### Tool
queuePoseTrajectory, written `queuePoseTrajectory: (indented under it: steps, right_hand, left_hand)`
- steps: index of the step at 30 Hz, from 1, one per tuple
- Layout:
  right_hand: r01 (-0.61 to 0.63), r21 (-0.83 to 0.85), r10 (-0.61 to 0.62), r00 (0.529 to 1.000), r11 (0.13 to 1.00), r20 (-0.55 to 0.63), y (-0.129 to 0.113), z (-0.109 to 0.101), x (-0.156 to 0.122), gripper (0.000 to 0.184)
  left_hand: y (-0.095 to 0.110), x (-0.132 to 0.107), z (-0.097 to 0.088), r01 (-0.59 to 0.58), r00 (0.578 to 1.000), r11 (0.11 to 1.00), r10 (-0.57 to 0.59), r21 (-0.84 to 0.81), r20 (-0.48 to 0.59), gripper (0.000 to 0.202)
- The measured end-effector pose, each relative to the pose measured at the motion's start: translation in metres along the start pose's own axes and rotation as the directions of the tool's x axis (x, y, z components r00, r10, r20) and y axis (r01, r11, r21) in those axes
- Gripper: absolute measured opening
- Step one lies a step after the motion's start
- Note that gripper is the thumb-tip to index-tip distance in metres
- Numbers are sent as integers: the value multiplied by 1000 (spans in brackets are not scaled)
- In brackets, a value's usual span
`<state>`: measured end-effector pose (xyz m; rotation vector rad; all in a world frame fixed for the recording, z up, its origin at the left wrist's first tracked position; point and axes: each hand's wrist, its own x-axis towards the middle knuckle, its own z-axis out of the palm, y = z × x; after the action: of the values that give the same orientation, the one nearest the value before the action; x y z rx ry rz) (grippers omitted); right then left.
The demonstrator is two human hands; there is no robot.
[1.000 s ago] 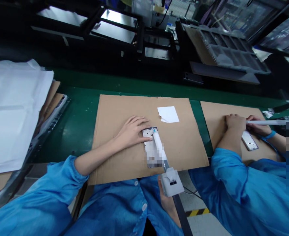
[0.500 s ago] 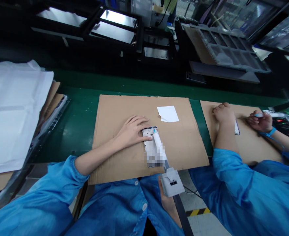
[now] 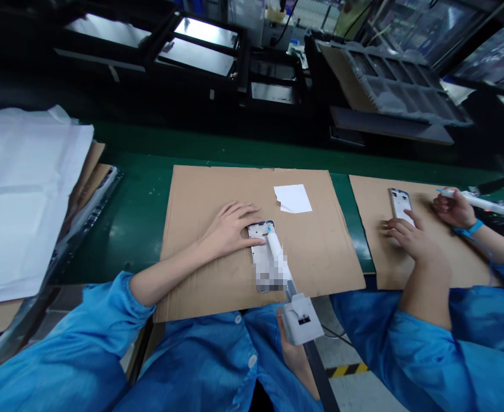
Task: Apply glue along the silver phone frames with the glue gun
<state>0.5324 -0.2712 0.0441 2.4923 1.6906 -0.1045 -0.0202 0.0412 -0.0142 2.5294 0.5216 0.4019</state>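
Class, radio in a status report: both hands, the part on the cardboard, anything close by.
Left hand flat, pinning phone frame. Right hand gripping dispenser, nozzle on frame. White paper scrap lies apart; co-worker's hand on next cardboard.

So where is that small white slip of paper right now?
The white paper slip lies on the brown cardboard sheet, just beyond and right of the phone frame under the left hand.

Even overhead light falls on the cardboard sheet [image 3: 217, 189]; the far background stays dim, glare on metal plates [image 3: 204, 31], edges bowed, a pixelated patch mid-frame
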Motion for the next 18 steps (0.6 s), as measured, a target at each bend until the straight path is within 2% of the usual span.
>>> queuePoseTrajectory:
  steps: [4, 8, 13, 15, 18]
  right_hand:
    - [8, -15, -7, 1000, 1000, 22, 6, 11, -19, 35]
    - [2, -7, -2, 999, 1000, 33, 10, 14, -17, 37]
    - [-83, 49, 80, 995, 995, 57, 16, 14, -14, 37]
    - [-137, 121, 135, 991, 983, 23, 17, 14, -6, 39]
    - [-217, 271, 254, 961, 938, -107, 17, 10, 22, 42]
  left_hand:
    - [0, 0, 0, 13, 1000, 1000, -13, -1, 18, 74]
    - [0, 0, 0, 5, 1000, 1000, -5, -4, 14, 74]
    - [-1, -2, 0, -13, 1000, 1000, 13, -3, 0, 74]
    - [-1, -2, 0, -9, 1000, 1000, 9, 1, 2, 74]
    - [-1, -1, 0, 2, 1000, 1000, -2, 7, 7, 75]
